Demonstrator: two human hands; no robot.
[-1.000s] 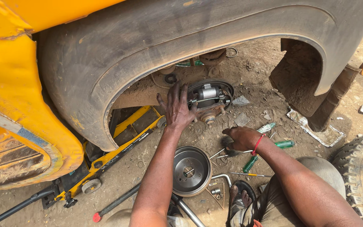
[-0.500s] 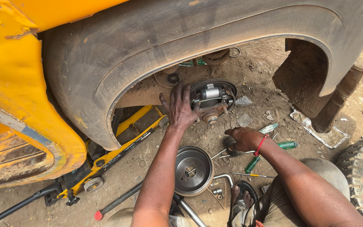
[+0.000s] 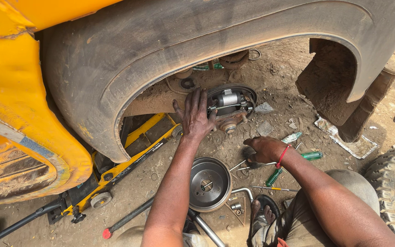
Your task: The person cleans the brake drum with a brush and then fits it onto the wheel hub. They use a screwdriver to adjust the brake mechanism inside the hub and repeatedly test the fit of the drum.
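Steel-grey brake drum (image 3: 210,184) lies face-up on the dirt nearest the viewer, beside a green-handled screwdriver (image 3: 274,177) and a yellow floor jack (image 3: 129,158). Right hand (image 3: 262,150), red band at the wrist, is curled down over small tools on the ground just right of the drum; whether it actually grips one cannot be told. Farther in, under the grey wheel arch (image 3: 129,59), left hand (image 3: 195,116) rests fingers spread and flat, gripping nothing, against the left edge of the exposed brake assembly (image 3: 229,106), which lies immediately to its right and well beyond the right hand.
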